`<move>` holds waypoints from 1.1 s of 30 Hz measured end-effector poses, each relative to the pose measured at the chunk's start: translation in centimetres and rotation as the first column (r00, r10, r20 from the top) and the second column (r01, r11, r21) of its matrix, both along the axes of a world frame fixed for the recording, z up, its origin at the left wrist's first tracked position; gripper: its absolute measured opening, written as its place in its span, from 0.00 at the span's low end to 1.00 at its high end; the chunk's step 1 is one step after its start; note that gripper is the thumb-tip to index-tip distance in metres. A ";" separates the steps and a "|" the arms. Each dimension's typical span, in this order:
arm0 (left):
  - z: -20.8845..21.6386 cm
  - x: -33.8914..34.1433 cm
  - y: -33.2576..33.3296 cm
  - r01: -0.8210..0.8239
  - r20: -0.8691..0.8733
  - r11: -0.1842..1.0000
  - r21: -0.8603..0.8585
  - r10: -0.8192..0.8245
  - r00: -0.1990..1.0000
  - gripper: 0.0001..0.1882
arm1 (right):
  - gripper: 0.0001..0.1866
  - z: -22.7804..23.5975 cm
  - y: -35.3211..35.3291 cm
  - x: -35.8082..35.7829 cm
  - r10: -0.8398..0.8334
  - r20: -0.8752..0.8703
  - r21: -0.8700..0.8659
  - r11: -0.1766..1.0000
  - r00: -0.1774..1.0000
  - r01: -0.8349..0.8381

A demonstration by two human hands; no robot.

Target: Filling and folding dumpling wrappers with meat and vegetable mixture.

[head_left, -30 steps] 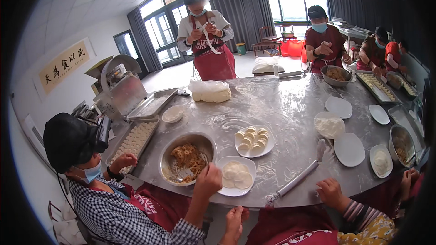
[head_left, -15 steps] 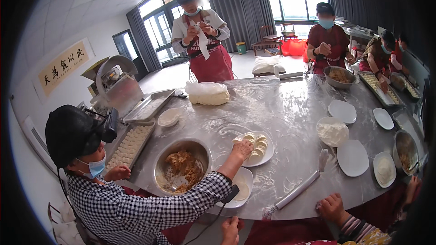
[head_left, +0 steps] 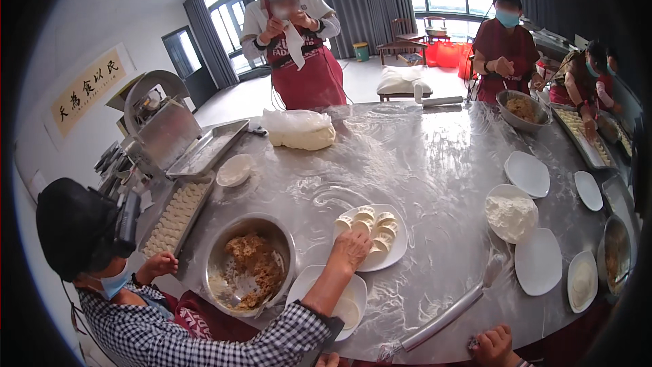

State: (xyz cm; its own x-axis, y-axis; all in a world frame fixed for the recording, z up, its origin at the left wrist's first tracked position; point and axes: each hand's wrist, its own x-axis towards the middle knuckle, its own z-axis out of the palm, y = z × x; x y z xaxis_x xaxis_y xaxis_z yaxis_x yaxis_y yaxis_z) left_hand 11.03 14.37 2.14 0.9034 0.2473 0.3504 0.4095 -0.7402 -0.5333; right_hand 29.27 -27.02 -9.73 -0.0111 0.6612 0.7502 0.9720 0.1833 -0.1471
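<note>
- Right hand point(head_left: 494, 345) of the camera wearer sits at the lower edge of the head view, fingers curled over the bench point(head_left: 421, 156) rim just beside the near end of a rolling pin point(head_left: 448, 312); whether it grips anything I cannot tell.
- Left hand point(head_left: 329, 360) shows only as a sliver at the bottom edge, below a white bowl point(head_left: 319, 284); how far open it is cannot be told.
- Rolling pin lies slanted on the foil-covered bench, far end toward a plate of flour point(head_left: 511, 212).
- Co-worker in a checked sleeve reaches a hand point(head_left: 350, 250) onto a plate of folded dumplings point(head_left: 372, 228), fingers resting on the near ones.
- Metal bowl of filling point(head_left: 250, 265) stands just left of that plate; a tray of dumplings point(head_left: 178, 216) beyond it.
- Bagged dough point(head_left: 299, 129) far side; two people in red aprons stand behind the bench.
</note>
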 end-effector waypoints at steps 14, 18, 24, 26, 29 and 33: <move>4.7 0.9 -4.7 -0.166 -0.304 0.977 0.134 0.200 0.931 0.06 | 0.14 0.6 0.4 1.2 -0.014 -0.164 -0.192 0.981 0.986 -0.018; 5.0 2.1 -1.7 -0.192 -0.188 0.971 0.144 0.217 0.958 0.09 | 0.16 -0.2 -0.2 0.9 -0.070 -0.159 -0.211 0.977 0.985 0.036; 2.9 2.1 3.3 -0.336 -0.252 0.941 0.033 0.333 0.909 0.10 | 0.24 -1.8 -0.1 0.6 -0.119 -0.210 -0.257 0.964 0.970 0.063; 3.0 1.3 3.7 -0.383 -0.302 0.924 -0.002 0.365 0.881 0.10 | 0.13 0.6 0.3 -0.1 -0.097 -0.131 -0.230 0.971 0.987 0.064; 4.3 0.1 0.1 -0.359 -0.266 0.918 -0.167 0.309 0.913 0.09 | 0.16 2.1 -0.1 -0.5 -0.130 -0.223 -0.371 0.928 0.966 0.039; 0.0 -17.9 -22.4 0.061 0.230 0.400 -0.914 0.391 0.891 0.09 | 0.13 2.3 -1.7 -0.7 -0.194 -0.234 -0.458 0.887 0.952 0.068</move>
State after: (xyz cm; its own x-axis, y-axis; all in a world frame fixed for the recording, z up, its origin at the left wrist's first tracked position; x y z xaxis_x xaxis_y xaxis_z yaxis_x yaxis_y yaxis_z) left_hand -6.84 -7.98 2.10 0.6627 0.7423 0.0988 0.5595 -0.5784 0.5936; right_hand 28.60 -28.72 -7.46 0.2572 0.9032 0.3435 0.8947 -0.0882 -0.4380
